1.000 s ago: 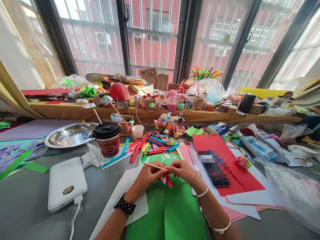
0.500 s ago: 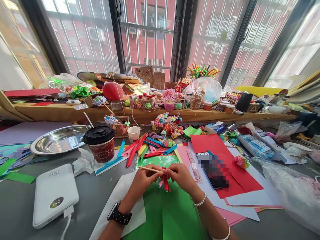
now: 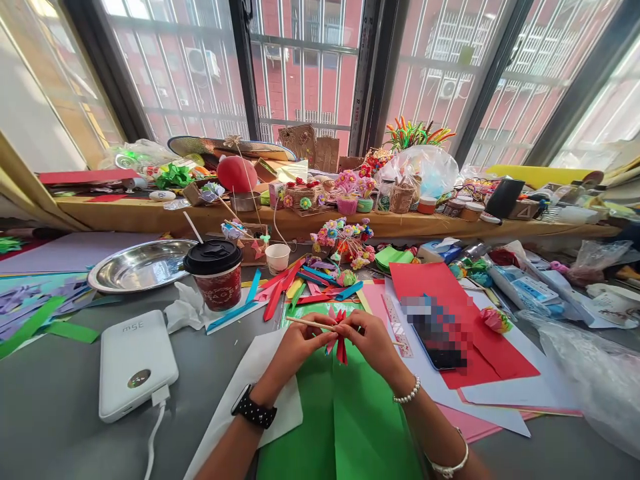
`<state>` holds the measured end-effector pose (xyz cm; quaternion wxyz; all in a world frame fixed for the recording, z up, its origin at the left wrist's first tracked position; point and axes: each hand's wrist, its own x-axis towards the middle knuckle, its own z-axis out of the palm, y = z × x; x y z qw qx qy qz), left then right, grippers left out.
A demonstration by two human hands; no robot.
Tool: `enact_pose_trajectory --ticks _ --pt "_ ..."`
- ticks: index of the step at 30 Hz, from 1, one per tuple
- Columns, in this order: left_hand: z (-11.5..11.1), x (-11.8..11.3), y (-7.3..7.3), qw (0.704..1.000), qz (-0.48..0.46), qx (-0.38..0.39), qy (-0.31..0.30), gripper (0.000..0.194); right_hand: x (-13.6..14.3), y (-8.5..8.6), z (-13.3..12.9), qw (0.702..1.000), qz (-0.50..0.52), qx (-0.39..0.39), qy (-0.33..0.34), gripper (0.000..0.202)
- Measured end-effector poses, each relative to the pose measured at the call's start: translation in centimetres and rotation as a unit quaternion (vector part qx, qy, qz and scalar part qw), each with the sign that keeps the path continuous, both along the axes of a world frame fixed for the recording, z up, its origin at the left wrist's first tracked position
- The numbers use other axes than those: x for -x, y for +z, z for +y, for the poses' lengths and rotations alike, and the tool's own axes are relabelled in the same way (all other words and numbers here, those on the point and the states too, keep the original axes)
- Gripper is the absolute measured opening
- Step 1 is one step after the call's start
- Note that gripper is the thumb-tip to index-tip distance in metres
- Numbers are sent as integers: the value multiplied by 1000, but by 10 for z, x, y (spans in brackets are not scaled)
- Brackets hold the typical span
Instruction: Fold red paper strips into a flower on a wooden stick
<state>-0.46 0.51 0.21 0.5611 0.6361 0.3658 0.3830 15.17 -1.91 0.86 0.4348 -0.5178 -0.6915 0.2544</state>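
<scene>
Between my two hands is a small flower-like bundle of folded red and pink paper strips [image 3: 341, 351], its ends sticking out above and below my fingertips. A thin wooden stick [image 3: 309, 323] runs crosswise over the bundle. My left hand [image 3: 299, 345] pinches the stick and the bundle's left side. My right hand [image 3: 367, 332] is closed on the red paper with thumb and forefinger; the fingers hide the centre. Both hands are above a green sheet [image 3: 370, 427].
Left are a lidded cup [image 3: 216, 283], a metal tray [image 3: 103, 277] and a white power bank [image 3: 137, 363] with cable. Colored paper strips [image 3: 277, 297] lie beyond my hands. A phone [image 3: 440, 343] rests on red paper [image 3: 505, 360] at right. Crafts crowd the ledge [image 3: 190, 217].
The view has turned slightly left, so the scene sits further right. In my fingers the red paper bundle has shifted a little, with more red strips showing above and below.
</scene>
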Motion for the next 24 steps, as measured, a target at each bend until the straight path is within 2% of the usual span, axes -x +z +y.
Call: enact_pose_trajectory --ticks 2,5,8,12,19,24 --pt "0 0 -2 1000 9 -1 10 32 1 0 -1 1000 2 -14 5 24" --pt "0 1 -3 999 17 15 23 53 2 2 -3 999 4 -38 21 23" --pt "-1 2 0 999 6 43 -9 65 2 3 -6 997 0 -61 35 21" --pt "-4 2 2 995 -25 76 -62 68 2 3 -8 994 -22 -95 48 19" --pt "-5 1 5 995 -43 75 -50 80 4 -2 -8 987 -73 -138 35 17" --pt "-6 0 6 994 -52 84 -56 79 2 -3 -7 980 -108 -165 30 20"
